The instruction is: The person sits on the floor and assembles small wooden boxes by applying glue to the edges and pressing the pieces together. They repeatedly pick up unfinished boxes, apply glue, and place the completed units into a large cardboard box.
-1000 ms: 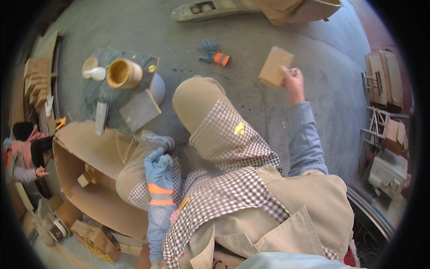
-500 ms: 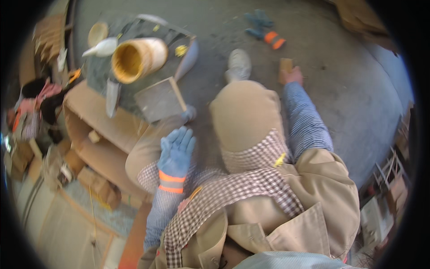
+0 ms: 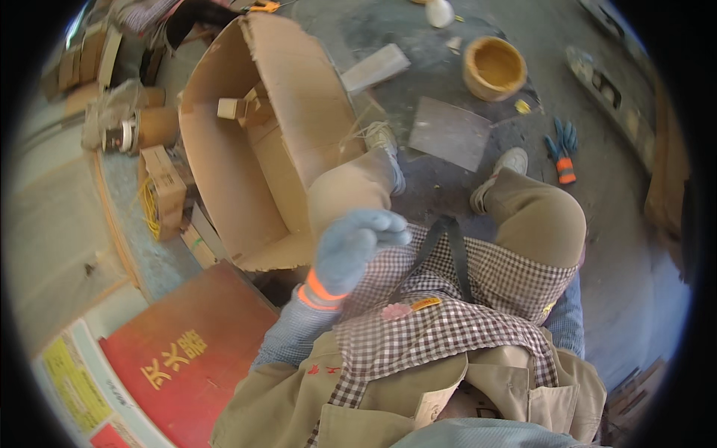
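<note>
My left hand (image 3: pixel 349 254), in a blue glove with an orange cuff, hovers over my lap near my left knee. Its fingers are stretched out and slightly bent, and nothing shows in them. Close by on its left stands a large open cardboard box (image 3: pixel 306 89) with small carton pieces inside. My right knee hides my right hand; only the blue striped sleeve (image 3: pixel 565 317) appears below it. A thin grey board (image 3: pixel 450 133) lies on the floor between my feet, and a blue glove with an orange cuff (image 3: pixel 564 149) lies right of my right shoe.
Beyond the board stands a yellowish tub (image 3: pixel 478 86) of orange-brown paste, with a white bottle (image 3: pixel 439 13) farther back. A pale flat piece (image 3: pixel 376 69) lies beside the box. A red case (image 3: pixel 187 358) sits at lower left. Part of another person (image 3: pixel 190 21) shows at upper left.
My view has swung left toward the cardboard box. My left hand has turned from palm-up to sideways. My right hand, earlier on a small brown block on the floor, has gone behind my knee.
</note>
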`<state>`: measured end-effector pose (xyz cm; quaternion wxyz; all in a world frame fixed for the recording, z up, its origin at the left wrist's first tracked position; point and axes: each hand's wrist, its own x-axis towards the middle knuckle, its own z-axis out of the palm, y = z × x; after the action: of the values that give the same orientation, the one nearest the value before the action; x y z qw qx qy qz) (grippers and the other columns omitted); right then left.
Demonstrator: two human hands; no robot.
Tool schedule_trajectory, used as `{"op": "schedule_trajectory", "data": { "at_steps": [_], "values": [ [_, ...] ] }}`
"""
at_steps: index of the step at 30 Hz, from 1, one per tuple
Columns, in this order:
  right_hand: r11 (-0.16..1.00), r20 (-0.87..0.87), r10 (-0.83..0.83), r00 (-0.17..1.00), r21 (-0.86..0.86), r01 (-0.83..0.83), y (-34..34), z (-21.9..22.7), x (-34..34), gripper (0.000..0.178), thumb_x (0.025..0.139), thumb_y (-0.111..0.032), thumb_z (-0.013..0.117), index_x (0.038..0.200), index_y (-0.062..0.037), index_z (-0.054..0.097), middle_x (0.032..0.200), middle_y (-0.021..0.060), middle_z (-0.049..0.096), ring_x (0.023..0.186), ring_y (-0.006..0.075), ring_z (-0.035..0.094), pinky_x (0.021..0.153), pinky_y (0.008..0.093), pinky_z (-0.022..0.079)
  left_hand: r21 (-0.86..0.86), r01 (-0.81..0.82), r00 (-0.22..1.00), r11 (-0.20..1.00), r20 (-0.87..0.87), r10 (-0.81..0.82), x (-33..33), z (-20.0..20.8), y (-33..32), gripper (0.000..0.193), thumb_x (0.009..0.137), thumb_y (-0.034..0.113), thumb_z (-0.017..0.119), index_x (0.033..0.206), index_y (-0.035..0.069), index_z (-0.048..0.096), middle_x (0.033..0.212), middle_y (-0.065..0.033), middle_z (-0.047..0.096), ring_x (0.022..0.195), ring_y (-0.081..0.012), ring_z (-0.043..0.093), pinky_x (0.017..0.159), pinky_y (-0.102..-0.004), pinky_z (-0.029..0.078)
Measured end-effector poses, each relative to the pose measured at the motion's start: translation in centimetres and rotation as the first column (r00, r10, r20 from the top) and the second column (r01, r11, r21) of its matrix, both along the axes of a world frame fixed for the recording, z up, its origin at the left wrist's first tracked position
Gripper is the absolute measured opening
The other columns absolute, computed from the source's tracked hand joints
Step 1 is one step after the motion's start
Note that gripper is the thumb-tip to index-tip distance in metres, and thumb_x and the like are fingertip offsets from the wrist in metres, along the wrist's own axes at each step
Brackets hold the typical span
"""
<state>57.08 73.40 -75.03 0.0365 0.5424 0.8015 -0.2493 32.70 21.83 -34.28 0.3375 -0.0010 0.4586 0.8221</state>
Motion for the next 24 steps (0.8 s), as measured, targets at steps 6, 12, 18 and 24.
{"op": "schedule_trajectory", "data": {
  "at_steps": [6, 12, 18, 24],
  "values": [
    [0.932, -0.094, 0.359, 0.928, -0.018, -0.363, -13.7, 8.1, -11.9, 0.071, 0.094, -0.062, 0.054, 0.106, 0.0074, 0.066, 0.098, 0.0245, 0.069, 0.094, 0.0381, 0.066, 0.085, 0.0472, 0.050, -0.381, -0.663, 0.733, 0.644, -0.157, 0.662, 0.1, -1.6, -14.9, 0.017, 0.103, 0.023, 0.057, 0.109, 0.008, 0.060, 0.105, -0.0095, 0.069, 0.090, -0.0201, 0.068, 0.089, -0.0433, 0.058],
    [0.741, -0.067, 0.633, 0.771, -0.234, -0.629, -27.6, 11.9, -21.4, 0.070, 0.094, -0.062, 0.054, 0.104, 0.0071, 0.066, 0.095, 0.0239, 0.068, 0.091, 0.0374, 0.065, 0.083, 0.0471, 0.050, -0.533, -0.702, 0.565, 0.471, -0.014, 0.825, -4.5, -14.9, -26.0, 0.022, 0.094, 0.019, 0.069, 0.107, 0.008, 0.055, 0.096, -0.0046, 0.062, 0.078, -0.0140, 0.061, 0.077, -0.0301, 0.053],
    [0.732, 0.073, 0.659, 0.749, -0.290, -0.616, -29.0, 12.6, -22.1, 0.069, 0.094, -0.061, 0.054, 0.102, 0.0069, 0.065, 0.092, 0.0232, 0.068, 0.089, 0.0368, 0.065, 0.082, 0.0470, 0.050, -0.873, -0.480, 0.848, -0.090, -0.487, 0.210, -16.5, -23.8, -32.3, 0.067, 0.079, 0.027, 0.083, 0.133, 0.008, 0.048, 0.123, -0.0135, 0.057, 0.112, -0.0292, 0.057, 0.098, -0.0394, 0.048],
    [0.829, 0.289, 0.549, 0.784, -0.306, -0.468, -24.7, 14.1, -16.9, 0.069, 0.094, -0.061, 0.055, 0.101, 0.0066, 0.065, 0.089, 0.0226, 0.067, 0.087, 0.0362, 0.065, 0.080, 0.0468, 0.049, -0.632, -0.603, 0.754, -0.487, -0.250, -0.608, -30.4, -25.3, -36.9, 0.096, 0.068, 0.041, 0.088, 0.148, 0.016, 0.042, 0.151, -0.0165, 0.040, 0.140, -0.0364, 0.038, 0.114, -0.0462, 0.035]
  ]
}}
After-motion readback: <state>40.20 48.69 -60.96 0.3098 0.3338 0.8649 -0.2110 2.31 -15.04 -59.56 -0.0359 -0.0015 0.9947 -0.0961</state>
